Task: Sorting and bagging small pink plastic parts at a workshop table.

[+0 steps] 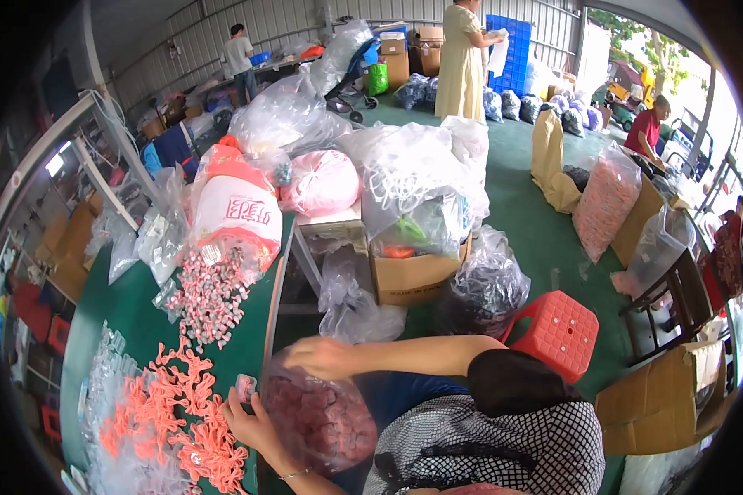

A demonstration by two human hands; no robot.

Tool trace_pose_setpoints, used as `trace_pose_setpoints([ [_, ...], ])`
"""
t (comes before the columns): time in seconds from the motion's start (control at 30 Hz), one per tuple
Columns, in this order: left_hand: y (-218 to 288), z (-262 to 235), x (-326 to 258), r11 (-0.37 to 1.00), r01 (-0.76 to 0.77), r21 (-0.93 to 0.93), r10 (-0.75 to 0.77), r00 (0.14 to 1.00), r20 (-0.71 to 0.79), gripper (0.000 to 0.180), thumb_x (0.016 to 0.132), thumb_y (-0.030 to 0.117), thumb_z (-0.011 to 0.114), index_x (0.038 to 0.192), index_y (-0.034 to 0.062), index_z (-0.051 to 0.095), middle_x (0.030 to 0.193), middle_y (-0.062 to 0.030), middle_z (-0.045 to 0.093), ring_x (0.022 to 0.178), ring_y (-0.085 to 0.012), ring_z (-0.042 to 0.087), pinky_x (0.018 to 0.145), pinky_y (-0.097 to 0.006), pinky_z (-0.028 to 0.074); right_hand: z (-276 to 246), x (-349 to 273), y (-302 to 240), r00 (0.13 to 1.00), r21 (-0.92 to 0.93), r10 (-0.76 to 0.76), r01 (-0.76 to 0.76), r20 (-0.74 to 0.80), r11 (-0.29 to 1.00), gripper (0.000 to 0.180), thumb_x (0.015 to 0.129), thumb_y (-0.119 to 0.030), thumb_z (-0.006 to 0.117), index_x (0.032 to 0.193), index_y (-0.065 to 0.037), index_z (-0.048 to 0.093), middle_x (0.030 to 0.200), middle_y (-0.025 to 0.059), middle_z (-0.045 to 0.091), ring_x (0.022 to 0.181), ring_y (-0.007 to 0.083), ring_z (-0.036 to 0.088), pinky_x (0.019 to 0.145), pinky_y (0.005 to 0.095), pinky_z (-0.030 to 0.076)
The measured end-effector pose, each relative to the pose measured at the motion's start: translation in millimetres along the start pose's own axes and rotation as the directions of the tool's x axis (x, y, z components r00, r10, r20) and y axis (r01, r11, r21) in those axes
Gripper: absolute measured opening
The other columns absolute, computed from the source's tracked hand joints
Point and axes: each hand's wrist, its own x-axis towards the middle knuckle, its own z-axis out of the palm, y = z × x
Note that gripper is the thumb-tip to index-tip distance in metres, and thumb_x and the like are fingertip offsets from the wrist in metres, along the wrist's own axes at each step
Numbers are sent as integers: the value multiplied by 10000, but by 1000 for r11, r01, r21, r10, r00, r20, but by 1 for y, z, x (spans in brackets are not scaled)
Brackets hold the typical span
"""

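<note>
My left hand (253, 422) is at the table's edge, its thumb and fingers closed on a small clear pack (245, 388) with something pink inside. Over the mouth of a large clear plastic bag (326, 425) filled with pink pieces, my right hand (320, 358) is held with its fingers drawn together. Whatever it may hold is hidden. Coral-coloured cord loops (177, 404) lie spread beside my left hand. Farther up the table, a heap of small pink and grey pieces (215, 301) spills from a white and red sack (235, 206). Clear plastic packaging (111, 396) lies left of the loops.
A red plastic stool (557, 334) stands to my right, near a cardboard box (660, 400). Stuffed clear bags (413, 173) rest on a carton (421, 276) ahead. One person (462, 66) stands at the back, another (238, 62) farther left, and a third (648, 128) sits at right.
</note>
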Motion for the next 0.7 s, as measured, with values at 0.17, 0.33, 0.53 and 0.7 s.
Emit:
trace_pose_setpoints([
  [0.17,-5,-9,-6,998,7,62,-2,997,-82,421,822,244,701,1189,52,628,1086,-188,604,950,-386,609,766,-450,509,29,65,20,999,-13,-1,0,-34,1000,333,754,0,587,1082,-47,616,1006,151,607,957,348,605,811,429,520],
  [0.33,22,-1,12,999,-23,-22,22,997,-71,395,765,165,734,1136,57,653,1044,-176,626,915,-369,619,771,-441,510,33,72,56,973,-14,133,-133,186,991,412,747,-80,632,1155,-139,635,1116,124,619,1051,328,595,882,408,508],
  [0.53,11,-7,4,998,41,-53,-46,995,-93,412,747,210,751,1130,91,655,995,-103,635,825,-295,617,717,-393,495,47,81,47,901,68,171,-215,399,974,363,828,-71,653,1191,-93,640,1133,113,611,1016,266,596,834,347,516],
  [0.7,9,-10,1,996,68,-58,-74,992,-100,421,732,202,756,1126,90,653,989,-98,639,837,-295,624,730,-396,498,60,93,36,906,182,49,-137,420,974,298,837,-78,656,1135,-75,660,1108,110,626,1012,286,600,854,366,503],
])
